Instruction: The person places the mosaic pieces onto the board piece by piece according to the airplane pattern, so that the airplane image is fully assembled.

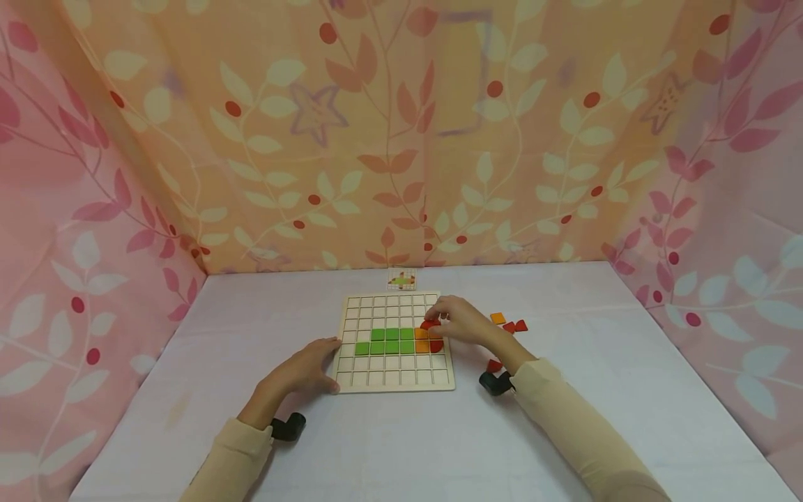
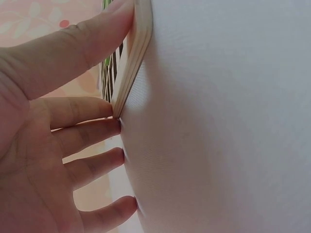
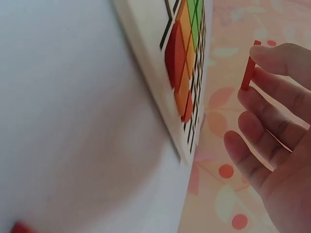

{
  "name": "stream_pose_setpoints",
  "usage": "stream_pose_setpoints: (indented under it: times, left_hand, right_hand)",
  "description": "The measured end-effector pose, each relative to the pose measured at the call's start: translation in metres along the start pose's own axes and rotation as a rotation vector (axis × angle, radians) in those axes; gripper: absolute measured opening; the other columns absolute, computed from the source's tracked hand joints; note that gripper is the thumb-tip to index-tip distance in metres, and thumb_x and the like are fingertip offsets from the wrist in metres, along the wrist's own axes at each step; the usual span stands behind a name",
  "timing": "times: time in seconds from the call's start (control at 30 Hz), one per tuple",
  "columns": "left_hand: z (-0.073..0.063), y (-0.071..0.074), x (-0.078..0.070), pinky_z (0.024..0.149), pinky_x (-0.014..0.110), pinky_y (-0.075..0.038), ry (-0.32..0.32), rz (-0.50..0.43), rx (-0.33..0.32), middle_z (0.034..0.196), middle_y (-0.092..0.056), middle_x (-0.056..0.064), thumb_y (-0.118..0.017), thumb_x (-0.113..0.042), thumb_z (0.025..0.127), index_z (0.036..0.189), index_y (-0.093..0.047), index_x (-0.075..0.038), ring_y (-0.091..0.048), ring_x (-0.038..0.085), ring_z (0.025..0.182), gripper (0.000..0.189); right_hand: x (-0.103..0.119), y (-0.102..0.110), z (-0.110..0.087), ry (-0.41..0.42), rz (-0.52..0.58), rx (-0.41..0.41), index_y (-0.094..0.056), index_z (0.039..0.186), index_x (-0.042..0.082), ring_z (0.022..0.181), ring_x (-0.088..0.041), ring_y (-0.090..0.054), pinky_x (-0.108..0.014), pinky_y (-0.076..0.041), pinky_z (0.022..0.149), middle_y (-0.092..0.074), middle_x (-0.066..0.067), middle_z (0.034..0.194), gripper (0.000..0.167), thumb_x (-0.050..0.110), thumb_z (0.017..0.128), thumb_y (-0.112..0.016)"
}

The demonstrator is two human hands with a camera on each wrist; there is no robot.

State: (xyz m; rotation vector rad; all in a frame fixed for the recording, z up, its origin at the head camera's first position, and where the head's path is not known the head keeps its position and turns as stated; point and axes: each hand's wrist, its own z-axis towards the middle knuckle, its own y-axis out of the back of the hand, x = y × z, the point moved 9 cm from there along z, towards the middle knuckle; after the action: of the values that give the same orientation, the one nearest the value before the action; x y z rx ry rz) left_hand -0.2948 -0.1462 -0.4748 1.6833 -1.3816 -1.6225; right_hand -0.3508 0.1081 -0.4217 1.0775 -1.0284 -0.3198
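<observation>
A wooden grid board [image 1: 368, 380] lies on the table, with green tiles [image 1: 392, 346] in two rows and orange tiles [image 1: 422, 346] at their right end. Red tiles [image 3: 173, 60] sit beside the orange ones. My right hand [image 1: 461, 321] is over the board's right side; between thumb and fingertips it pinches a thin red tile [image 3: 249, 68], seen edge-on in the right wrist view and held off the board. At the board's left edge, my left hand [image 1: 307, 366] rests with fingers extended, thumb and index finger touching the wooden rim [image 2: 132, 63].
Right of the board lie a loose orange tile [image 1: 498, 318] and several red ones, one red tile [image 1: 494, 365] near the right wrist. A small pattern card [image 1: 401, 279] lies behind the board. Floral cloth [image 1: 401, 139] stands behind and on both sides.
</observation>
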Motion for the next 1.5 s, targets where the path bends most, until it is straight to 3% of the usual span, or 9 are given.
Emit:
stream_pose_setpoints:
  times: [0.27, 0.7, 1.07, 1.5]
  left_hand:
    - [0.0, 0.001, -0.003, 0.116, 0.055, -0.029, -0.013, 0.002, -0.002, 0.153, -0.038, 0.021, -0.086, -0.013, 0.07, 0.144, -0.042, 0.002, -0.032, 0.041, 0.143, 0.088]
    - [0.001, 0.001, -0.001, 0.116, 0.056, -0.029, -0.008, 0.006, -0.006, 0.153, -0.039, 0.021, -0.086, -0.014, 0.07, 0.144, -0.042, 0.002, -0.032, 0.04, 0.143, 0.088]
    - [0.0, 0.001, -0.002, 0.116, 0.056, -0.029, -0.005, 0.007, -0.005, 0.153, -0.039, 0.021, -0.086, -0.015, 0.07, 0.145, -0.042, 0.001, -0.032, 0.041, 0.143, 0.088]
    - [0.002, -0.001, 0.0, 0.116, 0.056, -0.029, 0.022, -0.007, 0.012, 0.154, -0.037, 0.018, -0.085, -0.016, 0.072, 0.146, -0.042, -0.001, -0.032, 0.039, 0.144, 0.087]
  right_hand:
    - [0.01, -0.007, 0.017, 0.009, 0.002, 0.01, -0.075, 0.103, 0.011, 0.088, -0.019, -0.058, -0.027, -0.048, 0.079, -0.068, 0.0, 0.094, 0.019, 0.019, 0.086, -0.071]
    - [0.027, -0.02, 0.041, 0.046, -0.022, 0.019, -0.075, 0.101, 0.012, 0.09, -0.016, -0.059, -0.03, -0.05, 0.08, -0.067, 0.0, 0.094, 0.016, 0.02, 0.087, -0.072]
    - [0.043, -0.044, 0.065, 0.037, -0.04, 0.076, -0.075, 0.101, 0.01, 0.089, -0.014, -0.058, -0.028, -0.05, 0.082, -0.068, -0.002, 0.095, 0.017, 0.018, 0.087, -0.073]
    - [0.063, -0.069, 0.085, 0.091, -0.125, 0.099, -0.076, 0.101, 0.01, 0.087, -0.013, -0.06, -0.024, -0.051, 0.081, -0.069, -0.002, 0.094, 0.019, 0.021, 0.086, -0.073]
